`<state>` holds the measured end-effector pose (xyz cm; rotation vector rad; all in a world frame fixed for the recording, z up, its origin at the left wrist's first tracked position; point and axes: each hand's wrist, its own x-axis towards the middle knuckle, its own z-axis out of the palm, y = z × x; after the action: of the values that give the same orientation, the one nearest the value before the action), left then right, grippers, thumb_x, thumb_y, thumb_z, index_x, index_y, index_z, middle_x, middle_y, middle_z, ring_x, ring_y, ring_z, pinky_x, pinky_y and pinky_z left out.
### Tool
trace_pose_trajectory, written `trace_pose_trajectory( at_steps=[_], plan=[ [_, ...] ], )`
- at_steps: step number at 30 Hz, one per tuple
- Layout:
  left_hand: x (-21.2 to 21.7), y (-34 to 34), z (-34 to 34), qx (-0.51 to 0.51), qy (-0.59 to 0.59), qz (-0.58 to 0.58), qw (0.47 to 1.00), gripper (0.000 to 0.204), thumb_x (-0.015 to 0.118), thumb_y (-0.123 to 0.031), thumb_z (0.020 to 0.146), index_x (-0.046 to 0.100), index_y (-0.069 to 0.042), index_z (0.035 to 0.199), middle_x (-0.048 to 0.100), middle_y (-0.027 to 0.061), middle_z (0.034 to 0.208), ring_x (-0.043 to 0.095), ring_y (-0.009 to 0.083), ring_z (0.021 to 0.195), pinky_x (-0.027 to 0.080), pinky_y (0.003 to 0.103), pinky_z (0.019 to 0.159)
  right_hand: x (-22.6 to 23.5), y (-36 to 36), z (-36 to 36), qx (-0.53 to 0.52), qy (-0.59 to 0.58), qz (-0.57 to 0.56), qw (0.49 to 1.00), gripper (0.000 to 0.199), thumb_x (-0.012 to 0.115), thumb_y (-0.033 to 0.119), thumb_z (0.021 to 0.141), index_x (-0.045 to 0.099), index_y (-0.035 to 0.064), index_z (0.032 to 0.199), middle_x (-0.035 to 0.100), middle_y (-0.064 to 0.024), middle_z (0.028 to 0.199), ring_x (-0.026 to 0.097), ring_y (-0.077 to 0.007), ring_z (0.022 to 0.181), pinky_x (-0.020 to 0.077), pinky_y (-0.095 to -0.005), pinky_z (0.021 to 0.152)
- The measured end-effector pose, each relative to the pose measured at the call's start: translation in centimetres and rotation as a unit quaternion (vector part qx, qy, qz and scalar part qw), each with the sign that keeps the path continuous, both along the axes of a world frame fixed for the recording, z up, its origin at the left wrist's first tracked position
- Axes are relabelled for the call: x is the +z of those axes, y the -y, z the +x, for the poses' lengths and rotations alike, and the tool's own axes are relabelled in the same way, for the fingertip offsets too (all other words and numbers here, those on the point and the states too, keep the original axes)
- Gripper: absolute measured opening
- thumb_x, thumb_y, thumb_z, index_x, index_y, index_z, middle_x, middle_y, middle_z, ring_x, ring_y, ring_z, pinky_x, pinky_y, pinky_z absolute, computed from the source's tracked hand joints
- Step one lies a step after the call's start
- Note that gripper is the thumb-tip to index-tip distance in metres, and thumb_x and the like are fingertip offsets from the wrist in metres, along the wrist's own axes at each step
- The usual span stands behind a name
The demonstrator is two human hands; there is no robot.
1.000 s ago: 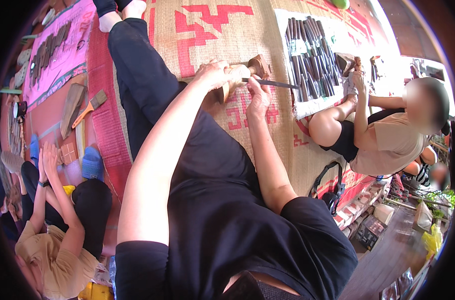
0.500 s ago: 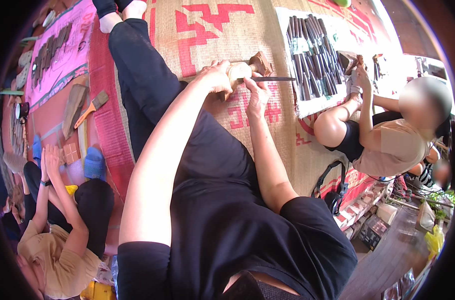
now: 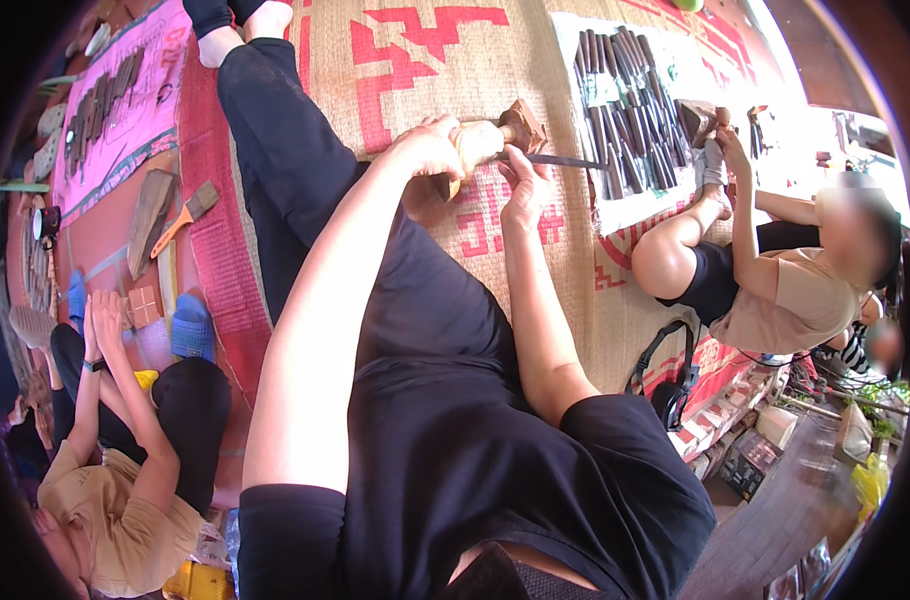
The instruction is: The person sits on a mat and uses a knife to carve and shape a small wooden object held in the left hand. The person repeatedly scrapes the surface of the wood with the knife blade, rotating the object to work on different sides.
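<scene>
Over my lap, my left hand (image 3: 427, 148) is closed around a carved wooden piece (image 3: 481, 143), pale in the middle with a darker brown, angular end (image 3: 523, 127). My right hand (image 3: 525, 188) pinches a narrow, dark, flat tool (image 3: 572, 161), like a file or chisel, between thumb and fingers. It lies crosswise just beside the wood and points right. My left hand hides part of the wood and the tool's other end, so whether they touch is unclear.
Many dark-handled tools lie on a white cloth (image 3: 603, 215) at right, more on a pink sheet (image 3: 135, 85) at left. A brush (image 3: 187, 217) and wood block (image 3: 150, 222) are nearby. People sit on both sides; a black strapped bag (image 3: 665, 405) rests at right.
The tool has slid to the right, its tip now reaching over the tools on the cloth. My right hand has shifted slightly right, and the carved piece has tilted a little.
</scene>
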<state>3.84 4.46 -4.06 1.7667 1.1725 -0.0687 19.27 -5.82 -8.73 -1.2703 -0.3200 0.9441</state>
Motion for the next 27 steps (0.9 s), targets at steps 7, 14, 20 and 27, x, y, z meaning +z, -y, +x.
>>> trace_pose_trajectory(
  at_steps=[7,14,20,27],
  plan=[
    [-0.5,-0.6,-0.2,0.006,0.003,-0.014,1.0,0.084,0.076,-0.016,0.048,0.047,-0.004,0.125,0.049,0.0166,0.121,0.049,0.0286,0.111,0.043,0.035,0.092,1.6,0.1,-1.4,0.063,0.066,0.031,0.995,0.026,0.067,0.001,0.078,0.063,0.0008,0.103,0.064,-0.0045,0.091,0.057,-0.0101,0.077,0.0472,-0.0223,0.072],
    [0.1,-0.3,-0.1,-0.001,0.001,-0.013,1.0,0.083,0.076,-0.018,0.05,0.046,-0.004,0.126,0.047,0.018,0.123,0.048,0.0299,0.113,0.042,0.035,0.094,2.0,-1.5,0.3,-0.028,0.066,-0.015,0.997,0.014,0.068,0.001,0.076,0.064,0.0004,0.089,0.062,-0.0031,0.076,0.059,-0.0111,0.068,0.0492,-0.0221,0.064],
    [-2.0,-0.4,0.0,-0.004,0.01,0.019,1.0,0.082,0.075,-0.017,0.048,0.048,-0.007,0.125,0.047,0.0172,0.123,0.048,0.029,0.112,0.043,0.036,0.093,1.3,-1.8,-0.9,0.043,0.134,0.019,0.99,0.015,0.069,0.001,0.073,0.065,0.0024,0.088,0.063,-0.0015,0.079,0.057,-0.0099,0.067,0.0463,-0.0218,0.062],
    [0.5,0.2,-0.1,0.017,-0.007,-0.013,1.0,0.082,0.074,-0.016,0.048,0.048,-0.008,0.125,0.049,0.0166,0.12,0.051,0.0293,0.11,0.045,0.036,0.091,2.8,-2.1,-0.5,-0.037,0.061,0.014,0.997,0.014,0.068,0.001,0.075,0.063,-0.0006,0.088,0.064,-0.0066,0.081,0.06,-0.012,0.067,0.0499,-0.0234,0.064]
  ],
)
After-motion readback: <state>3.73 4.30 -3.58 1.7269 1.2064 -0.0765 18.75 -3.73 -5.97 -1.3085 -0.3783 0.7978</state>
